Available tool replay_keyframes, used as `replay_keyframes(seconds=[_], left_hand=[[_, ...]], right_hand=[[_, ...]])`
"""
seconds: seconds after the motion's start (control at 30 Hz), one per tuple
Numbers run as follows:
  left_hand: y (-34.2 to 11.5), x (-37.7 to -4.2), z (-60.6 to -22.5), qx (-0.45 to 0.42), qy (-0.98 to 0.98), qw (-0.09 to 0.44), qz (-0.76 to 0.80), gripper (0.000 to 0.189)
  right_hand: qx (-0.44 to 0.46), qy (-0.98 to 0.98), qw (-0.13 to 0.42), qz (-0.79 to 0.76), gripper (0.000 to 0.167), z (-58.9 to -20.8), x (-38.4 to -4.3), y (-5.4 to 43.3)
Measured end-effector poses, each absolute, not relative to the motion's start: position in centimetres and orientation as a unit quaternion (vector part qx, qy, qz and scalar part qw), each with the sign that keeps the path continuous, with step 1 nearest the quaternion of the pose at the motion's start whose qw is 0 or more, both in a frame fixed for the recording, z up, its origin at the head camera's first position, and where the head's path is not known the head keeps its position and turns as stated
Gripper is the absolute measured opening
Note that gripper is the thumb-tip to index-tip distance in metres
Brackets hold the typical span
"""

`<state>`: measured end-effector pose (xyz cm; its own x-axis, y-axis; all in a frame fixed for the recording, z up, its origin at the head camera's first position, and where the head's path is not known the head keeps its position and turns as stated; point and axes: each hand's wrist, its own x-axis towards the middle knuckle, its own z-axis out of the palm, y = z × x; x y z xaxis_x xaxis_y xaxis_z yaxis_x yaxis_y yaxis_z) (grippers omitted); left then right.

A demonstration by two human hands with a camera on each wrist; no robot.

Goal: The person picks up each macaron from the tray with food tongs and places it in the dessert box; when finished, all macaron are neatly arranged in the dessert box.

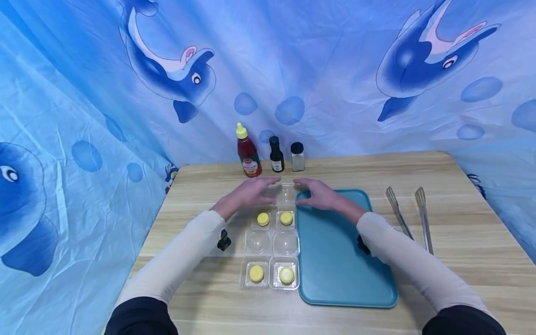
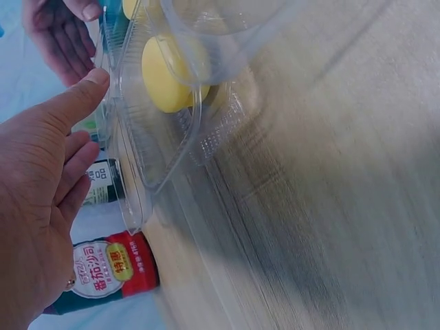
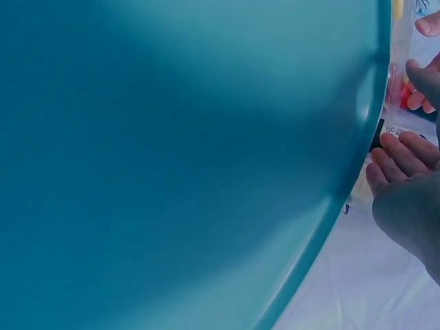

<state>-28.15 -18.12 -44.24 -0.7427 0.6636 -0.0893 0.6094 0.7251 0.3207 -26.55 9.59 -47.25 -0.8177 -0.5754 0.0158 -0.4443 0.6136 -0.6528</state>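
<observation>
The clear boxes are set in two columns on the tabletop, along the left edge of the blue tray. A yellow round is held in each of the four bases in view, and lids are laid between the near pair and the far pair. The far right lid is flanked by two hands. The left hand is held at its left, fingers extended and thumb parted, with nothing gripped; whether the plastic is touched cannot be told. The right hand is held opposite, by the tray's far left corner, its grip likewise spread and unfilled. Beyond, a sauce bottle, a dark bottle and a jar are stood upright. Metal tongs are laid right of the tray, partly hidden by a sleeve.
</observation>
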Motion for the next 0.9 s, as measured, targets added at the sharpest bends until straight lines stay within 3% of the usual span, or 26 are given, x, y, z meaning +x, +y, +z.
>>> replay_keyframes(seconds=[0.9], left_hand=[[-16.5,-27.6,-44.7,0.312,0.940,0.077,0.113,0.086]], right_hand=[[-0.264,0.897,0.094,-0.341,0.073,-46.9,-26.8,8.9]])
